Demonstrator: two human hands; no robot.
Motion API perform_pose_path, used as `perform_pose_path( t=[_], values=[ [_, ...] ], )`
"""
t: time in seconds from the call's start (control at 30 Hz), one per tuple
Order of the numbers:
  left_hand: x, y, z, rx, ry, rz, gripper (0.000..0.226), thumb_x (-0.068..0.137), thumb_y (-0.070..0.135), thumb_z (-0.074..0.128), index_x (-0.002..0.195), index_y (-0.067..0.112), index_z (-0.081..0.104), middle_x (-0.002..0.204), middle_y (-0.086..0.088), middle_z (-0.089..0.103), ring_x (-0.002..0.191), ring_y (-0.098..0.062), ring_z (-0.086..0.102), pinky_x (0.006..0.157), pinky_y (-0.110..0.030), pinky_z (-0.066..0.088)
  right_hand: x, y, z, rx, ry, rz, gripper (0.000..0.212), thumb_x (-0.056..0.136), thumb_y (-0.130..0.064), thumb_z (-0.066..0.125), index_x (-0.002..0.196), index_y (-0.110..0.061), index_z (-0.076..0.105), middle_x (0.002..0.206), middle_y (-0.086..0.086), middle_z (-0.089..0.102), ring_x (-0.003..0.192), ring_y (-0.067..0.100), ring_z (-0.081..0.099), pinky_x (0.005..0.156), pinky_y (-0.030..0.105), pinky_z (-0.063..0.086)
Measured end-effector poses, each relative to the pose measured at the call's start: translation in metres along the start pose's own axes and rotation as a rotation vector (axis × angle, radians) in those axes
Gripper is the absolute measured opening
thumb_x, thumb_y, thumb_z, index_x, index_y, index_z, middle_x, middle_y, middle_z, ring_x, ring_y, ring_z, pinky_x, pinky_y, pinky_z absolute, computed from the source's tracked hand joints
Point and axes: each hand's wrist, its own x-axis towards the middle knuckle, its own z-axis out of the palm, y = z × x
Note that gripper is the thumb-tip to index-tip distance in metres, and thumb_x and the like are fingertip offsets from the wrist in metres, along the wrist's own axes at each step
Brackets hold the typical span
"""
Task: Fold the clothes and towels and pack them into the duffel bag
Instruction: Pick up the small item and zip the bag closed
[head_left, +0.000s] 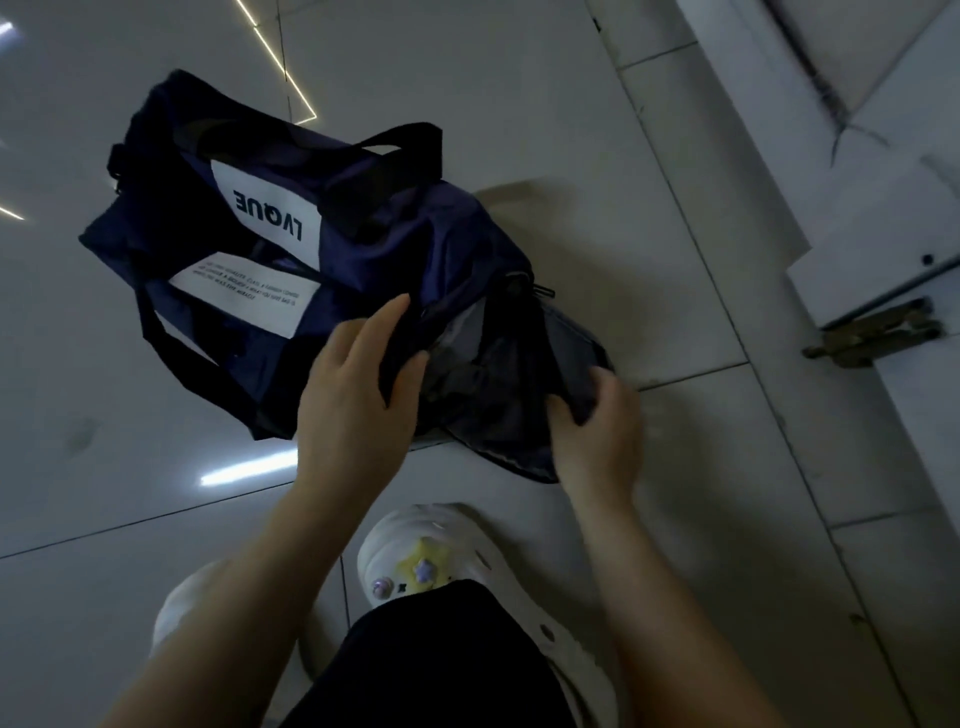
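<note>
Head view, one frame, looking down at a tiled floor (571, 130).

Item: navy duffel bag (374, 218), centre-left of frame, lying on the floor. White label panel (267, 210) faces up. Long axis runs from upper left to lower right; the open end sits at the lower right, nearest the person. Black handles (395, 140) lie loose across the top.

Left hand (358, 384): centre of frame, fingers curled over the dark fabric edge at the left side of the opening, gripping it.

Right hand (597, 421): right of centre, fingers clamped on the dark fabric at the right side of the opening.

Relation: both hands sit at the bag's near end, one on each side of the mouth, apparently spreading it. Interior is dark; contents cannot be told.

Also present: white clogs (431, 551) with charms, bottom centre; a metal latch (872, 332), right edge. No loose clothes or towels in view.
</note>
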Motion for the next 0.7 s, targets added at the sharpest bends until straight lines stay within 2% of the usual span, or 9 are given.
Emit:
perform_pose_path(
  t=[0.07, 0.13, 0.23, 0.3, 0.43, 0.47, 0.53, 0.6, 0.7],
  values=[
    [-0.007, 0.002, 0.01, 0.112, 0.061, 0.138, 0.053, 0.088, 0.03, 0.063, 0.137, 0.016, 0.048, 0.124, -0.013, 0.05, 0.111, -0.029, 0.047, 0.087, -0.037, 0.044, 0.006, 0.016, -0.016, -0.09, 0.036, 0.151, 0.052, 0.085, -0.032, 0.067, 0.126, -0.006, 0.05, 0.123, 0.014, 0.053, 0.112, 0.032, 0.051, 0.087, 0.038, 0.046],
    [-0.008, 0.003, 0.025, 0.213, 0.044, 0.227, 0.066, 0.081, 0.035, 0.068, 0.139, 0.02, 0.043, 0.137, -0.014, 0.042, 0.127, -0.034, 0.039, 0.099, -0.054, 0.039, 0.01, 0.021, -0.023, -0.059, -0.076, 0.31, 0.055, 0.087, -0.036, 0.067, 0.126, -0.002, 0.047, 0.119, 0.014, 0.055, 0.109, 0.033, 0.053, 0.079, 0.035, 0.042],
    [-0.001, 0.001, 0.045, 0.353, -0.056, 0.241, 0.089, 0.07, 0.038, 0.079, 0.145, 0.026, 0.032, 0.15, -0.015, 0.033, 0.14, -0.041, 0.026, 0.104, -0.07, 0.025, 0.012, 0.018, -0.018, 0.108, -0.172, 0.396, 0.032, 0.087, -0.036, 0.066, 0.09, -0.005, 0.056, 0.083, 0.007, 0.058, 0.082, 0.029, 0.058, 0.059, 0.031, 0.037],
    [0.005, -0.003, 0.054, 0.394, -0.097, 0.218, 0.1, 0.064, 0.038, 0.084, 0.146, 0.028, 0.028, 0.152, -0.016, 0.032, 0.14, -0.044, 0.023, 0.102, -0.073, 0.022, 0.015, 0.015, -0.011, 0.221, -0.19, 0.425, 0.027, 0.085, -0.032, 0.069, 0.078, -0.007, 0.061, 0.074, 0.007, 0.06, 0.075, 0.026, 0.058, 0.061, 0.031, 0.039],
    [0.01, -0.014, 0.068, 0.471, -0.099, 0.23, 0.108, 0.058, 0.038, 0.087, 0.146, 0.028, 0.027, 0.149, -0.017, 0.037, 0.138, -0.048, 0.026, 0.099, -0.076, 0.019, 0.024, 0.01, -0.013, 0.5, -0.219, 0.415, 0.013, 0.089, -0.025, 0.066, 0.093, -0.013, 0.065, 0.093, 0.006, 0.069, 0.088, 0.026, 0.064, 0.079, 0.039, 0.053],
    [0.01, -0.016, 0.071, 0.49, -0.093, 0.236, 0.108, 0.058, 0.038, 0.087, 0.146, 0.028, 0.027, 0.148, -0.017, 0.038, 0.138, -0.048, 0.027, 0.098, -0.077, 0.019, 0.025, 0.009, -0.016, 0.535, -0.239, 0.389, 0.008, 0.091, -0.023, 0.063, 0.096, -0.016, 0.064, 0.094, 0.003, 0.069, 0.089, 0.024, 0.064, 0.078, 0.038, 0.054],
    [0.012, -0.019, 0.075, 0.506, -0.083, 0.242, 0.104, 0.061, 0.036, 0.085, 0.146, 0.029, 0.026, 0.148, -0.017, 0.039, 0.137, -0.048, 0.027, 0.098, -0.077, 0.019, 0.022, 0.006, -0.022, 0.568, -0.267, 0.313, 0.004, 0.094, -0.016, 0.059, 0.094, -0.019, 0.062, 0.093, 0.001, 0.068, 0.088, 0.024, 0.064, 0.075, 0.036, 0.053],
    [0.014, -0.022, 0.076, 0.506, -0.075, 0.241, 0.101, 0.064, 0.033, 0.084, 0.147, 0.029, 0.026, 0.148, -0.017, 0.039, 0.137, -0.049, 0.027, 0.098, -0.078, 0.019, 0.018, 0.0, -0.027, 0.531, -0.289, 0.254, 0.005, 0.095, -0.015, 0.057, 0.093, -0.018, 0.06, 0.094, 0.006, 0.068, 0.085, 0.027, 0.066, 0.072, 0.041, 0.057],
    [0.018, -0.026, 0.071, 0.501, -0.057, 0.243, 0.101, 0.066, 0.028, 0.083, 0.147, 0.031, 0.024, 0.148, -0.017, 0.037, 0.138, -0.049, 0.025, 0.098, -0.078, 0.02, 0.01, -0.015, -0.039, 0.507, -0.312, 0.188, 0.007, 0.096, -0.013, 0.055, 0.09, -0.013, 0.056, 0.086, 0.009, 0.063, 0.063, 0.018, 0.063, 0.047, 0.028, 0.053]
  ],
)
